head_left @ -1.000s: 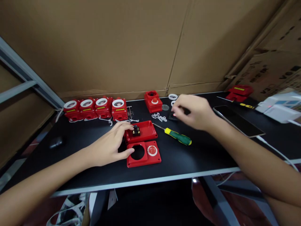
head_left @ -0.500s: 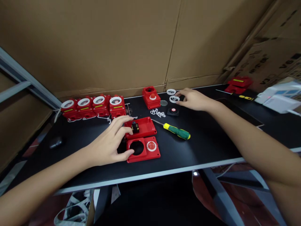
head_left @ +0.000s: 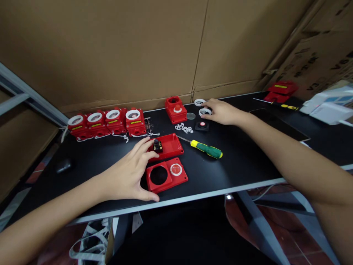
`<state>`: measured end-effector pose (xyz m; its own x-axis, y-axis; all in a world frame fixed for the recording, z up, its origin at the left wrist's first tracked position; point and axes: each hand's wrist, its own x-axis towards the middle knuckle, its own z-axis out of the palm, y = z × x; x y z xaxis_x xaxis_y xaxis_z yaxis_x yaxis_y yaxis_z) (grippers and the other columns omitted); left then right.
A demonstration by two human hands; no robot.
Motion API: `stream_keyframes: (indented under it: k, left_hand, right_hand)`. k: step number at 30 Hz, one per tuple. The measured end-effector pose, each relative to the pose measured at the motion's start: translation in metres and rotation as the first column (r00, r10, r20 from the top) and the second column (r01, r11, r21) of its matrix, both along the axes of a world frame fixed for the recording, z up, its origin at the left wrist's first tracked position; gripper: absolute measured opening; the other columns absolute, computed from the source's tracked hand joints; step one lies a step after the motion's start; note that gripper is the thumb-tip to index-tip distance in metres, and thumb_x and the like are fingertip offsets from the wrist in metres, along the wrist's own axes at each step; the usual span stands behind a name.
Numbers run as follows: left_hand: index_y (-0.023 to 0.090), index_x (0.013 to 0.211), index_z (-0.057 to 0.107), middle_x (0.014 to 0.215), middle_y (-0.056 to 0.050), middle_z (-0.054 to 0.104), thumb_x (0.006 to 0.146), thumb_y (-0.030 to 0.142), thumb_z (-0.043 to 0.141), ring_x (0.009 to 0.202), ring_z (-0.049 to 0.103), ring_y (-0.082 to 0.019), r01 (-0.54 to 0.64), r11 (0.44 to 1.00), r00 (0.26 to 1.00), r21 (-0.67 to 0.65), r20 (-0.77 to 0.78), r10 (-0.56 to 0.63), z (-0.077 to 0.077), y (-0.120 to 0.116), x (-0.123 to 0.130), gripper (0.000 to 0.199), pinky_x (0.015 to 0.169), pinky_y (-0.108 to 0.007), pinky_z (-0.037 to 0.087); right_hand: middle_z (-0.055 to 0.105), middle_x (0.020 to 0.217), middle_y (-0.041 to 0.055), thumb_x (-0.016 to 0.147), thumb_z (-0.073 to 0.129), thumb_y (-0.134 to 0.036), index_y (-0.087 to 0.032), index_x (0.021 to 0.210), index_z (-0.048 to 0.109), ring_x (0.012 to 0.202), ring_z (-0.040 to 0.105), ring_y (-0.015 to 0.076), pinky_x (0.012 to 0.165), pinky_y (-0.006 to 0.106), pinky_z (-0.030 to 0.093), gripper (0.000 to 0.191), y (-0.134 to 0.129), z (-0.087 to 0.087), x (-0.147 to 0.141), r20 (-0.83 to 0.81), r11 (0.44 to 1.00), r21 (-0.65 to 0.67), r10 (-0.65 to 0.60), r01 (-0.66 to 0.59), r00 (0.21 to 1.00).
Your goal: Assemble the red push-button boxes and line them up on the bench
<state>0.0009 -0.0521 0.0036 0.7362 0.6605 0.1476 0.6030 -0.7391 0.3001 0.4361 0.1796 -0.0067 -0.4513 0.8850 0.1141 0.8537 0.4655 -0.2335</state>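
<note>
My left hand [head_left: 128, 173] is open, thumb and fingers spread around the left end of two red housing parts. Its fingertips reach the red box base [head_left: 172, 145], which has a small black switch block [head_left: 157, 145] inside. The thumb lies below the red cover [head_left: 170, 179], which has a large round hole and a red round button. At the back, my right hand [head_left: 222, 111] has its fingers and thumb closed around a white ring [head_left: 204, 112]. Another white ring [head_left: 199, 102] lies just behind it. A black square piece with a red-and-white centre [head_left: 202, 126] sits in front.
A green-and-yellow screwdriver [head_left: 206, 148] lies mid-table near white cord [head_left: 184, 128] and a clear disc [head_left: 191, 116]. Several red boxes with white rings [head_left: 112, 121] line the back left. One red box [head_left: 175, 109] stands back centre. A black mouse [head_left: 64, 165] is at left.
My left thumb has come off the red cover and moved down toward the table edge; the cover has turned slightly. My right hand has closed in on the front white ring.
</note>
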Motion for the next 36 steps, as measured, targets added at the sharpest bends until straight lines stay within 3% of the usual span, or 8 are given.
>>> stream_keyframes:
  k: [4, 8, 12, 18, 22, 29, 33, 36]
  left_hand:
    - [0.021, 0.166, 0.049, 0.188, -0.036, 0.038, 0.097, 0.081, 0.092, 0.183, 0.025, -0.066, 0.013, 0.999, 1.000, 0.038, 0.007, -0.013, -0.007, 0.001, 0.005, 0.101, 0.137, -0.095, 0.040]
    - [0.017, 0.166, 0.050, 0.183, -0.039, 0.042, 0.102, 0.077, 0.089, 0.180, 0.031, -0.068, 0.046, 0.991, 0.999, 0.127, 0.015, -0.048, -0.012, 0.005, 0.006, 0.096, 0.134, -0.093, 0.046]
    - [0.014, 0.165, 0.049, 0.180, -0.041, 0.044, 0.106, 0.077, 0.083, 0.178, 0.035, -0.068, 0.059, 0.979, 0.998, 0.193, 0.014, -0.063, -0.015, 0.006, 0.008, 0.093, 0.133, -0.091, 0.049]
    - [0.014, 0.162, 0.054, 0.180, -0.040, 0.046, 0.106, 0.078, 0.082, 0.178, 0.035, -0.066, 0.047, 0.981, 0.999, 0.188, 0.007, -0.049, -0.017, 0.006, 0.011, 0.090, 0.134, -0.089, 0.050]
    - [0.012, 0.163, 0.053, 0.178, -0.042, 0.047, 0.107, 0.078, 0.081, 0.177, 0.037, -0.068, 0.059, 0.975, 0.998, 0.212, 0.012, -0.063, -0.018, 0.008, 0.013, 0.091, 0.133, -0.090, 0.050]
    - [0.013, 0.165, 0.047, 0.177, -0.043, 0.047, 0.108, 0.078, 0.080, 0.177, 0.038, -0.068, 0.076, 0.966, 0.997, 0.246, 0.003, -0.079, -0.018, 0.007, 0.011, 0.092, 0.130, -0.091, 0.053]
    - [0.013, 0.165, 0.046, 0.178, -0.044, 0.045, 0.107, 0.077, 0.082, 0.176, 0.037, -0.069, 0.088, 0.963, 0.996, 0.253, 0.004, -0.091, -0.019, 0.007, 0.010, 0.093, 0.130, -0.092, 0.052]
    - [0.014, 0.166, 0.047, 0.180, -0.043, 0.044, 0.106, 0.077, 0.083, 0.178, 0.036, -0.068, 0.079, 0.967, 0.996, 0.243, 0.008, -0.083, -0.021, 0.008, 0.010, 0.094, 0.132, -0.091, 0.051]
  right_hand:
    - [0.082, 0.136, 0.0166, 0.091, 0.085, -0.047, -0.021, 0.129, 0.089, 0.113, 0.079, 0.0316, 0.107, 0.047, 0.064, 0.046, -0.012, 0.024, 0.018, 0.116, 0.993, -0.117, 0.043, -0.029, 0.992]
    - [0.083, 0.114, 0.0145, 0.093, 0.085, -0.045, -0.016, 0.126, 0.089, 0.072, 0.068, 0.0159, 0.079, 0.035, 0.057, 0.044, -0.050, 0.044, 0.040, 0.210, 0.969, -0.247, 0.075, -0.021, 0.975]
    - [0.082, 0.121, 0.0157, 0.098, 0.085, -0.050, -0.019, 0.134, 0.088, 0.080, 0.075, 0.0187, 0.078, 0.033, 0.060, 0.047, -0.118, 0.046, 0.063, 0.227, 0.952, -0.305, 0.107, -0.034, 0.968]
    - [0.078, 0.110, 0.0141, 0.114, 0.056, -0.081, -0.023, 0.143, 0.089, 0.070, 0.073, 0.0167, 0.067, 0.032, 0.064, 0.072, -0.221, 0.022, 0.074, 0.049, 0.972, -0.135, 0.199, -0.191, 0.979]
    - [0.077, 0.116, 0.0124, 0.124, 0.043, -0.066, -0.022, 0.151, 0.084, 0.074, 0.077, 0.0149, 0.070, 0.031, 0.067, 0.066, -0.258, 0.010, 0.047, 0.046, 0.957, 0.057, 0.283, -0.285, 0.958]
    - [0.077, 0.153, 0.0155, 0.115, 0.071, -0.026, -0.016, 0.159, 0.075, 0.116, 0.088, 0.0276, 0.083, 0.038, 0.073, 0.046, -0.249, 0.027, -0.014, 0.313, 0.841, 0.139, 0.464, -0.523, 0.829]
    - [0.082, 0.133, 0.0101, 0.103, 0.085, -0.013, -0.017, 0.138, 0.082, 0.088, 0.087, 0.0217, 0.072, 0.035, 0.067, 0.035, -0.225, 0.059, -0.051, 0.365, 0.836, -0.063, 0.528, -0.546, 0.767]
    - [0.082, 0.126, 0.0108, 0.103, 0.078, -0.008, -0.018, 0.123, 0.084, 0.085, 0.086, 0.0253, 0.069, 0.037, 0.061, 0.023, -0.210, 0.079, -0.075, 0.466, 0.883, -0.217, 0.468, -0.416, 0.751]
